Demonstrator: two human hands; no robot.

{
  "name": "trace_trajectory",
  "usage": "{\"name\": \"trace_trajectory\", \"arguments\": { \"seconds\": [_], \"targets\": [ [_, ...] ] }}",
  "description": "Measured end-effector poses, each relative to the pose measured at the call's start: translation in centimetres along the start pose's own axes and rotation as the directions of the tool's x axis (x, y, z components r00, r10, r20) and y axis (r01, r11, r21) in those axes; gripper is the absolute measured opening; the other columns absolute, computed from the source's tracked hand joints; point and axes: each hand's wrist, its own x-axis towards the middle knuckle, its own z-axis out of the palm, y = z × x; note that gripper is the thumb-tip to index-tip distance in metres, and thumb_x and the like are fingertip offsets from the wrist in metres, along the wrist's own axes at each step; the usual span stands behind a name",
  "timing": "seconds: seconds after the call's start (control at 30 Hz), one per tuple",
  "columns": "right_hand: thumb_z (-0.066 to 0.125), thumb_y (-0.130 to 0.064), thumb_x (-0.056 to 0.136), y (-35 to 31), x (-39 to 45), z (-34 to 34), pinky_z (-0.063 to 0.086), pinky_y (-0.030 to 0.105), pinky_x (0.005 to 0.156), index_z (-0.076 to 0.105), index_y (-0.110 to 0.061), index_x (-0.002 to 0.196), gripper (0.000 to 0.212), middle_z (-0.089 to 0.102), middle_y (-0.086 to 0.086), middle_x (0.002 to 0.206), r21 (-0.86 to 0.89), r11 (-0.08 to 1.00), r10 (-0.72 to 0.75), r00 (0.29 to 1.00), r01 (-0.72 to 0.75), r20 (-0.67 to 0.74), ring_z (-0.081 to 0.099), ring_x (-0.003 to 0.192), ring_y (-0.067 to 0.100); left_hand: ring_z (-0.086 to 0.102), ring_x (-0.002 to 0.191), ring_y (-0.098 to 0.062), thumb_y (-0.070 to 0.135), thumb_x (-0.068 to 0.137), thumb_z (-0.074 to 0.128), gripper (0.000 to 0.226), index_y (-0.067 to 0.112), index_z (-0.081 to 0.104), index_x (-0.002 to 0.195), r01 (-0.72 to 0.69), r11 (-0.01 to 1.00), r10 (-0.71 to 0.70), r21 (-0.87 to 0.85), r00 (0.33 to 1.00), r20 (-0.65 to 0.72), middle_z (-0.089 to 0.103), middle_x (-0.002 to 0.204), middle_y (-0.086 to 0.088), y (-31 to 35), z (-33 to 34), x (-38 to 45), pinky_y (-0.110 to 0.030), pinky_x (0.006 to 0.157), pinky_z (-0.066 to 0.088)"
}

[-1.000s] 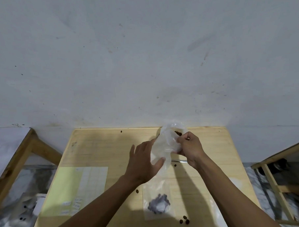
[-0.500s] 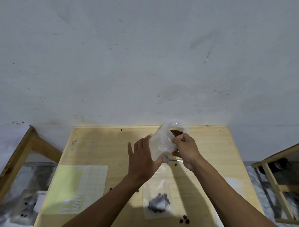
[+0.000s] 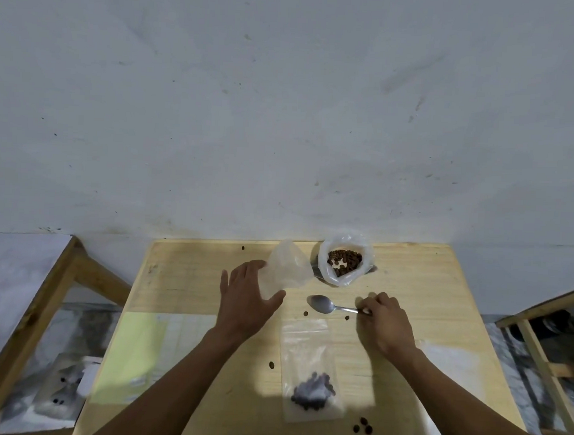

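Note:
My left hand [image 3: 247,301] holds an empty clear plastic bag [image 3: 286,266] upright between thumb and fingers, above the wooden table [image 3: 184,278]. My right hand [image 3: 384,320] pinches the handle of a metal spoon [image 3: 324,304] that lies on the table, its bowl pointing left. Behind the spoon stands an open plastic-lined container of brown beans [image 3: 343,261]. A flat zip bag with a small heap of dark beans [image 3: 311,379] lies near the front edge between my forearms.
Loose beans [image 3: 362,427] lie scattered on the table. A yellow-green sheet of paper [image 3: 131,352] covers the table's left front part. Wooden frames stand at the far left [image 3: 35,305] and far right [image 3: 536,353]. A grey wall rises directly behind the table.
My right hand let go of the clear bag, came down to the table and took the spoon's handle. My left hand moved the bag to the left, uncovering the bean container.

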Motion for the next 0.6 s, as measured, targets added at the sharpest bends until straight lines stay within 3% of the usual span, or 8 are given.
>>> {"name": "trace_trajectory", "arguments": {
  "seconds": [0.1,0.23,0.33,0.47,0.53,0.6],
  "targets": [
    [0.058,-0.017,0.088,-0.6,0.2,-0.5,0.043,0.036,0.072,0.07,-0.02,0.098,0.015,0.059,0.001,0.099,-0.035,0.999,0.013,0.999,-0.012,0.032,0.053,0.097,0.028,0.045,0.129,-0.019,0.05,0.079,0.07,0.063,0.021,0.046,0.13,0.009,1.0,-0.009,-0.007,1.0,0.006,0.054,0.133,0.004,0.0,0.1,0.1,-0.051,0.119,0.018],
    [0.047,-0.027,0.097,-0.8,0.9,-0.3,0.041,0.034,0.087,0.061,-0.021,0.114,0.023,0.051,0.001,0.119,-0.171,0.982,0.111,0.982,-0.084,0.154,0.044,0.115,0.024,0.044,0.13,-0.017,0.052,0.08,0.068,0.064,0.022,0.045,0.132,0.004,1.0,-0.003,-0.019,0.999,0.032,0.053,0.135,0.005,0.7,0.7,0.0,-0.051,0.119,0.016],
    [0.041,-0.024,0.097,-1.3,0.9,-0.6,0.036,0.035,0.091,0.055,-0.021,0.11,0.019,0.052,-0.003,0.116,-0.244,0.969,0.089,0.98,-0.043,0.178,0.044,0.113,0.02,0.043,0.13,-0.016,0.052,0.08,0.067,0.064,0.023,0.044,0.132,-0.004,1.0,0.005,-0.023,1.0,0.03,0.052,0.134,0.006,1.2,1.0,-0.1,-0.05,0.12,0.015],
    [0.044,-0.027,0.086,-0.7,1.3,-1.9,0.039,0.031,0.079,0.061,-0.026,0.077,0.019,0.064,-0.007,0.086,-0.152,0.983,-0.073,0.976,0.105,0.206,0.055,0.085,0.018,0.046,0.128,-0.017,0.053,0.079,0.068,0.064,0.022,0.045,0.131,-0.003,1.0,0.004,-0.023,1.0,0.01,0.054,0.132,0.006,1.2,0.9,0.3,-0.051,0.116,0.022],
    [0.049,-0.018,0.092,0.0,1.8,-3.3,0.04,0.021,0.07,0.061,-0.022,0.075,0.022,0.061,-0.003,0.078,0.026,0.997,-0.077,0.993,0.075,0.091,0.053,0.077,0.019,0.047,0.126,-0.018,0.053,0.079,0.068,0.065,0.022,0.046,0.131,-0.003,1.0,0.003,-0.031,1.0,-0.002,0.054,0.131,0.005,0.9,0.7,0.5,-0.052,0.115,0.025],
    [0.057,-0.006,0.093,-0.5,2.2,-5.2,0.037,0.014,0.06,0.06,-0.02,0.082,0.018,0.062,-0.001,0.077,0.272,0.962,-0.046,0.998,0.031,0.047,0.051,0.066,0.01,0.047,0.126,-0.019,0.052,0.078,0.069,0.065,0.021,0.046,0.131,-0.001,0.999,0.0,-0.033,1.0,-0.013,0.055,0.131,0.004,0.7,0.6,0.8,-0.052,0.114,0.026]
  ]
}}
